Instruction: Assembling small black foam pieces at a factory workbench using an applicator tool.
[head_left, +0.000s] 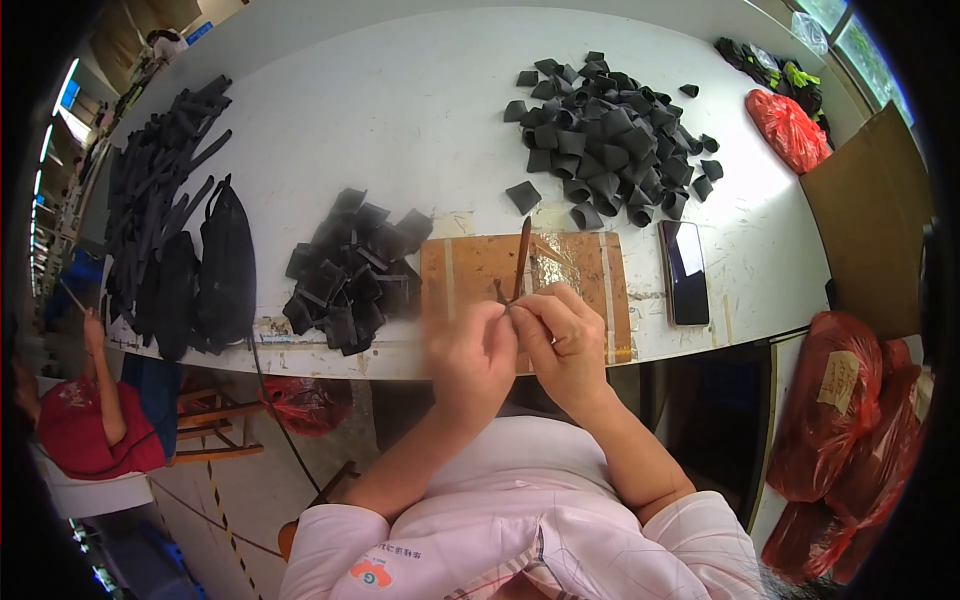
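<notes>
My two hands meet over the near edge of a worn brown board on the white table. My right hand pinches a small dark piece between thumb and fingers. Closed against that same piece is my left hand, somewhat blurred; most of the piece is hidden by the fingers. Just beyond the fingertips, a slim brown pointed stick lies on the board. A pile of flat black fabric pieces sits left of the board. Farther off to the right is a bigger heap of curled black tube-like pieces.
A phone lies right of the board. Black strips and dark pouches cover the left end. A red bag and cardboard stand right; filled red bags sit below. A person in red is at left.
</notes>
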